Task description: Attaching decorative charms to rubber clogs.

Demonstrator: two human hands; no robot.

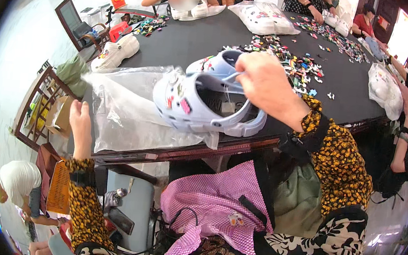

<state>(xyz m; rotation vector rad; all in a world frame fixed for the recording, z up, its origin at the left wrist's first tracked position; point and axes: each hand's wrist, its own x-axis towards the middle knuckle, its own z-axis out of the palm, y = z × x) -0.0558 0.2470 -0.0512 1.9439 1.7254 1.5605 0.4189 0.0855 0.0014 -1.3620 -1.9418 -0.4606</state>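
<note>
My right hand (267, 87) is closed around the strap of a pale blue clog (181, 105) decorated with small colourful charms. A second pale blue clog (210, 65) sits just behind it, close to the same hand. Both clogs are over a clear plastic bag (127, 112) lying flat along the table's near edge. Beside the bag's left side is my left hand (81, 123), its fingers pointing up and slightly apart, with nothing visible in them.
Loose colourful charms (289, 59) are heaped on the dark table (193, 34). A white clog (115, 52) stands at the left; bagged white clogs (264, 18) lie at the back. Other people work around the table. A wooden chair (44, 104) and a cardboard box (60, 116) are at the left.
</note>
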